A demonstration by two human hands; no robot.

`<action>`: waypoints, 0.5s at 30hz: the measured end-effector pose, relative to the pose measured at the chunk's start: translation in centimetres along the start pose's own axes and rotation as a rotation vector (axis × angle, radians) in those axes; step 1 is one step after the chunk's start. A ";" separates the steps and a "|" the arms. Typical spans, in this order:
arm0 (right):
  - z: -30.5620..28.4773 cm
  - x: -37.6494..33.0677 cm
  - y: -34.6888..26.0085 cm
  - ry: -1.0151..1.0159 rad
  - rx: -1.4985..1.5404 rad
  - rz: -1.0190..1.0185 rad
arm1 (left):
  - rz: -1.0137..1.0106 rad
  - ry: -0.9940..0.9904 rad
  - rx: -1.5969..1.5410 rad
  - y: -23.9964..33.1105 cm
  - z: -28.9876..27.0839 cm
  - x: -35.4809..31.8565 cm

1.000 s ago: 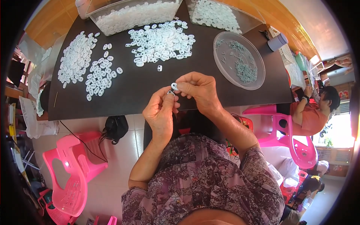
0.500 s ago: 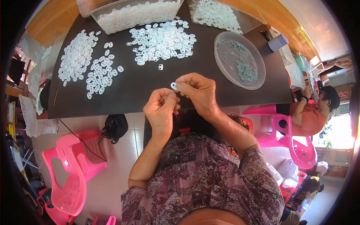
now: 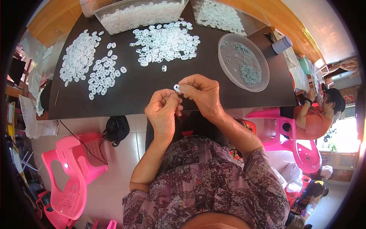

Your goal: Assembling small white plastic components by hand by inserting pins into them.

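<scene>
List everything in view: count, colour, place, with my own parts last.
table: one, dark brown, upper centre
tubs: two, clear, table's far edge
white heaps: three, white, table's left and middle
lone piece: one, white, below middle heap
round tray: one, clear, table's right
thin pieces: many, grey-green, in tray
cylinder: one, purple-grey, right of tray
chairs: at least two, pink, left and right
bag-like item: one, black, below table's edge
co-worker: one, orange top, right
held piece: one, white, over table
right grip: one, bare, pinching held piece
left grip: one, bare, beside right grip
</scene>
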State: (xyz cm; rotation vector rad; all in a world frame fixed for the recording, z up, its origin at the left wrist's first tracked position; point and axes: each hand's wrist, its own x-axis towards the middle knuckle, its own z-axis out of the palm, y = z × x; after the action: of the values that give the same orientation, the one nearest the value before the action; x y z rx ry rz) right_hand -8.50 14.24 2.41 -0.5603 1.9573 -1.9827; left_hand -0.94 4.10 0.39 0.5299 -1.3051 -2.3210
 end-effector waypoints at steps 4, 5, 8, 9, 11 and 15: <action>-0.3 0.2 0.2 -0.032 0.084 0.032 | -0.004 0.003 -0.011 0.2 0.1 -0.1; -0.4 0.3 0.1 -0.034 0.084 0.032 | -0.003 0.004 -0.011 0.3 0.1 -0.1; -0.5 0.4 0.2 -0.030 0.036 0.091 | -0.018 0.002 0.016 0.2 0.0 -0.1; -0.5 0.4 0.3 -0.029 0.039 0.090 | -0.022 -0.001 0.014 0.2 0.0 -0.1; -0.5 0.4 0.3 -0.029 0.042 0.089 | -0.027 -0.004 0.012 0.2 0.0 -0.1; -0.4 0.4 0.5 -0.031 0.042 0.089 | -0.020 -0.001 -0.012 0.2 0.0 0.0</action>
State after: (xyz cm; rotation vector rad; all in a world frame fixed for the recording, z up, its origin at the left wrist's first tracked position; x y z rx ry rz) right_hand -9.10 14.40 1.99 -0.4825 1.8844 -1.9447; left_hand -0.86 4.00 0.54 0.5405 -1.2913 -2.3437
